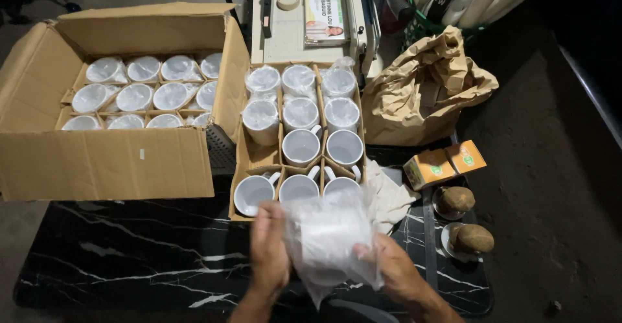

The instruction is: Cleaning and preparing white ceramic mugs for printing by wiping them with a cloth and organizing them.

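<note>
I am holding a plastic-wrapped mug [327, 235] between both hands above the near edge of the black marbled table [129, 252], just near of the small divided carton [241, 161]. My left hand [269, 252] is pressing flat against the left side of the wrap, fingers extended and close together; my right hand [392, 268] is cupping the lower right side, fingers curled into the loose film. Both hands are closed on the bundle (neither one is free). To handle this step well, I judge that I should be supporting the mug body itself through the film and not only the slack plastic, keeping it low over the table and clear of the unwrapped white mugs [301, 147] standing in the carton just beyond. The film is blurring the outline, so I cannot tell which way the handle or the mouth is pointing; the bundle's long axis appears to be running roughly near to far, tilted slightly away from me, with a tail of loose film hanging toward the near side. The large open cardboard box [103, 161] of wrapped mugs is standing at the far left, and a crumpled brown paper bag [421, 96] is lying at the far right.
</note>
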